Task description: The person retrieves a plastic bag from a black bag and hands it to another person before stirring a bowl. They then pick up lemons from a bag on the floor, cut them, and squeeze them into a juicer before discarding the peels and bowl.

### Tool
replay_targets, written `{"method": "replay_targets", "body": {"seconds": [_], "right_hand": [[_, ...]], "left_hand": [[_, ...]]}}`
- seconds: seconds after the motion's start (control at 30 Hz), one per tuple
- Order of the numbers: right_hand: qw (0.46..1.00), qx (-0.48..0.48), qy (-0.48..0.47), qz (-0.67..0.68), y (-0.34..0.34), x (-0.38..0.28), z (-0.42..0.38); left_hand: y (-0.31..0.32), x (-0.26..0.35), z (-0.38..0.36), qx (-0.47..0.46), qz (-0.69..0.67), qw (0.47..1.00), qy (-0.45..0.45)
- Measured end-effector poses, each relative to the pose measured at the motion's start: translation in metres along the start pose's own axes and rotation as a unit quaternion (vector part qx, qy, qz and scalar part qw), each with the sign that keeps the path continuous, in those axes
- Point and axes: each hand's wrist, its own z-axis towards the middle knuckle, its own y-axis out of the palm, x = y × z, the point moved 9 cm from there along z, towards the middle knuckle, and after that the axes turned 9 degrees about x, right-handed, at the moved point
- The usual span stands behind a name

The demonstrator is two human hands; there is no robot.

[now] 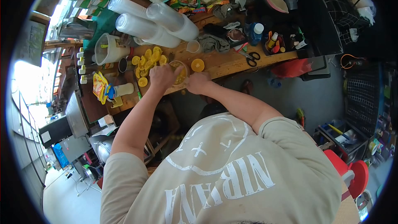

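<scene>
A round bowl [181,77] with wet yellow pulp in it sits at the table's front edge, between my hands. My left hand [162,77] is at its left rim, fingers curled down; what they hold, if anything, is hidden. On the other side, my right hand [197,84] is closed against the bowl's right rim. An orange half [197,65] lies cut side up just beyond my right hand. To the left of the bowl, several spent orange halves [148,61] are heaped on the wooden table [232,65].
Stacks of clear plastic cups [163,23] lie behind the orange halves. One small clear cup [193,46] stands nearby. Black scissors [252,59] rest to the right, near a grey cloth [213,43]. A white bucket [108,49] and a white-bodied jar [123,89] are at left.
</scene>
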Motion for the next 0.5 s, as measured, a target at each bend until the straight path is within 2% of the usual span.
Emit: {"method": "replay_targets", "body": {"seconds": [0.03, 0.1, 0.13, 0.33, 0.4, 0.5], "right_hand": [[1.000, -0.010, -0.007, 0.002, -0.001, -0.002, -0.001], [1.000, -0.008, -0.002, -0.002, 0.003, 0.000, 0.002], [1.000, -0.006, 0.002, -0.007, 0.005, 0.001, 0.004], [0.999, 0.041, -0.013, 0.002, 0.008, 0.002, 0.008], [0.999, 0.041, -0.016, 0.000, 0.008, 0.002, 0.009], [0.999, 0.037, -0.013, 0.000, 0.010, 0.003, 0.009]], "left_hand": [[0.006, -0.003, -0.001, 0.001, 0.000, 1.000, 0.001], [0.017, 0.005, -0.004, 0.050, 0.000, 0.996, 0.073], [0.022, 0.005, -0.003, 0.052, 0.000, 0.996, 0.070], [0.034, -0.006, 0.002, 0.060, -0.106, 0.990, -0.067], [0.041, -0.022, 0.001, 0.060, -0.131, 0.977, -0.159], [0.061, -0.039, 0.005, 0.049, -0.116, 0.977, -0.170]]}}
